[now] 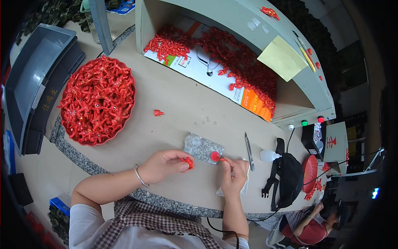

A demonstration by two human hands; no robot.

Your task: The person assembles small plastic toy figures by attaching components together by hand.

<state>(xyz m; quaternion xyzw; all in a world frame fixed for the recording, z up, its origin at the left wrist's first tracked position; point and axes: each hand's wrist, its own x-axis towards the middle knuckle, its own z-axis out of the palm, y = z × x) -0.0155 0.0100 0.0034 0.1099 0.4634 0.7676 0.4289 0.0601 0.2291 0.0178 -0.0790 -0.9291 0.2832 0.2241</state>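
The person sits at a tan worktable with a speckled stone edge, both forearms coming in from the lower edge of the view. The left hand, a thin bangle on its wrist, pinches a small red plastic piece between thumb and fingertips, holding it just above the tabletop. The right hand is closed around a slim tool with a red tip (too small to say what kind), the tip pointing toward the piece in the other hand. Under the right hand lies a white cloth.

Just beyond the two hands sits a clear plastic tray with a small red cap resting on its near corner. To its right lie metal tweezers and a small white squeeze bottle, and near those a black pouch with straps.

Well to the left, a round red basin is heaped with red plastic parts; one stray red part lies on the table between basin and tray. At the far side, more red parts are piled inside a grey-green open box.
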